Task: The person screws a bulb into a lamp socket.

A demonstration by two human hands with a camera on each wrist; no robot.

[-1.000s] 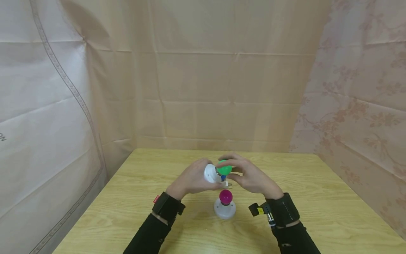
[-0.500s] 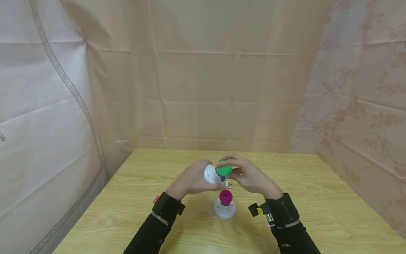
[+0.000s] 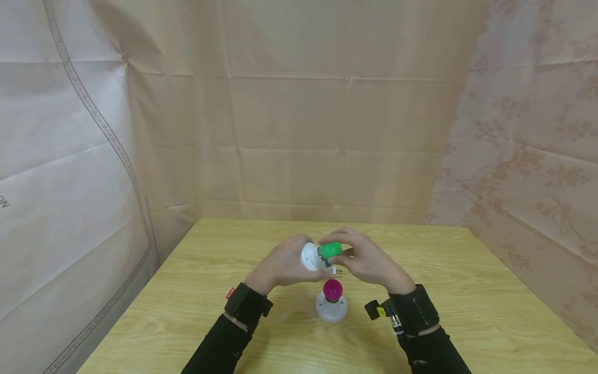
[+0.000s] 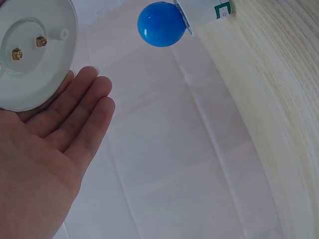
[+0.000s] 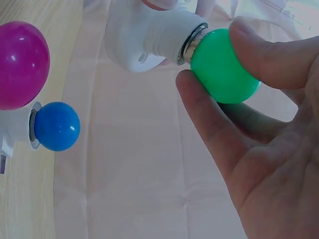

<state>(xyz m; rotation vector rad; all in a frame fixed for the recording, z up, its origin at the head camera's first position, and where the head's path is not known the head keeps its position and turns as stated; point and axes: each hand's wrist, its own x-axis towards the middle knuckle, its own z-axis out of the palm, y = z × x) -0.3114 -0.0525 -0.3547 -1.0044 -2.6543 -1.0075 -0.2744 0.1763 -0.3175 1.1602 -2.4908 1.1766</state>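
Note:
My left hand (image 3: 286, 263) holds a white round lamp holder (image 3: 309, 256) above the table. The left wrist view shows the underside of its base (image 4: 47, 74), with two brass screws. A green light bulb (image 5: 224, 67) sits in the holder's socket, some of its metal cap showing at the rim. Thumb and fingers of my right hand (image 3: 369, 262) pinch the bulb. Nearer to me, a magenta bulb (image 3: 333, 290) stands upright in a second white holder (image 3: 331, 312) on the table.
Behind the magenta bulb is a blue bulb (image 5: 57, 126) in a white plug-in socket (image 3: 334, 271), its prongs pointing right. The wooden table (image 3: 177, 311) is bounded by a beige cloth (image 3: 303, 130) at the back and cloths on both sides.
My right hand's fingers have shifted around the green bulb, leaving more of it visible from above. My left hand and the lamp holder stay almost still.

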